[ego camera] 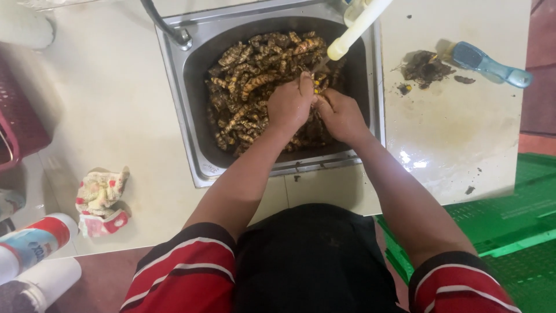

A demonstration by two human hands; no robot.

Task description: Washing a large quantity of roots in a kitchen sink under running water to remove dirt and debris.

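Two bare hands work together over one square stainless-steel sink (194, 139) set into a pale tiled counter (116, 104). The left hand (289, 104) is curled, its fingers closed around a small piece of knobbly brown-and-yellow turmeric root (316, 86) that shows just past the fingertips; the right hand (341, 116) presses against it from the side, fingers bent inward, though whether they pinch the same piece cannot be told because the left hand covers them. Both hands meet near the middle of the basin, directly under the end of one cream plastic tap spout (356, 29).

Beneath and beyond the fingers lies one big heap of muddy turmeric roots (249, 87), too many and too tangled to count, filling most of the sink and hiding its floor. Nearer than the fingers, toward the person, are two red sleeves with white stripes, and to the left of them one crumpled patterned cloth (101, 200) on the counter and two white cylindrical bottles (35, 255) at the corner.

Right of the fingers, past the sink rim, the counter is wet and carries one dark clump of dirt scrapings (425, 68), with one blue-handled brush (489, 66) just beyond it. One green plastic crate (509, 214) sits below the counter's right edge. Far left of the fingers, one dark red slatted basket (20, 116) stands at the edge.
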